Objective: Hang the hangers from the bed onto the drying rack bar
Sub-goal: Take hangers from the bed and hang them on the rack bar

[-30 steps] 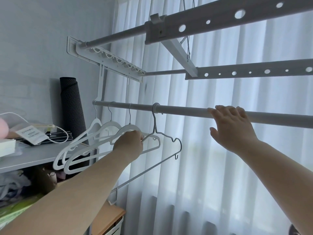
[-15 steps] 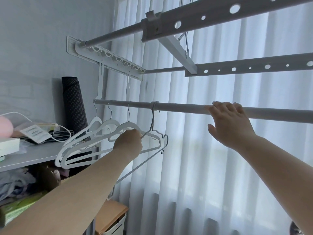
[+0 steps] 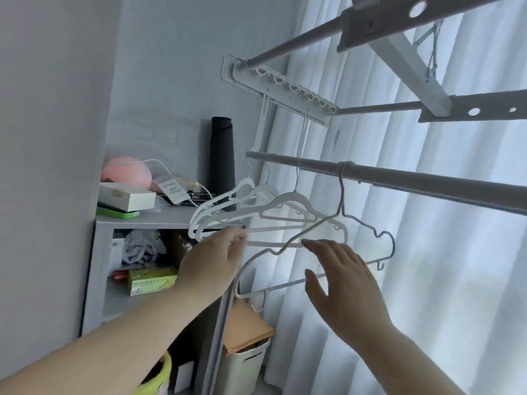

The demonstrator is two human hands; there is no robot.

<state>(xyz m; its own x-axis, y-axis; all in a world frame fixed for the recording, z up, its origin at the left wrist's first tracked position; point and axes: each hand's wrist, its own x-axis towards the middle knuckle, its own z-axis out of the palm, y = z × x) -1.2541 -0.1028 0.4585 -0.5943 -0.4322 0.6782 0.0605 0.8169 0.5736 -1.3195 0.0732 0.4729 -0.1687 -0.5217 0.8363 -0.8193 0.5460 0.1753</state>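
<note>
So all four hangers are up at the left end of the grey round drying rack bar (image 3: pixel 427 182) right now. Three chunky white plastic hangers (image 3: pixel 292 196) are bunched close together nearest that end, overlapping each other, and one thin grey hanger (image 3: pixel 341 192) is hooked on just to their right, by a joint in the bar. It hangs lower than the white ones and is tilted, left shoulder down. The left hand (image 3: pixel 211 263) is under the white bunch with its fingers (image 3: pixel 238 240) curled in on the bottom rails, looks like a pinch, though it's kinda blurry there. The right hand (image 3: pixel 345 280) has its fingers (image 3: pixel 322 246) wide and straight and holds nothing. It sits in front of the thin grey hanger's lower rail, fingertips up near the left shoulder; can't tell if it's actually touching. A sheer white curtain (image 3: pixel 456 280) hangs behind everything. Off to the left is a grey shelf unit (image 3: pixel 171 218) with a black rolled mat (image 3: pixel 224 155) standing at the back right corner of its top and a pink round thing (image 3: pixel 125 171) at the left edge.
</note>
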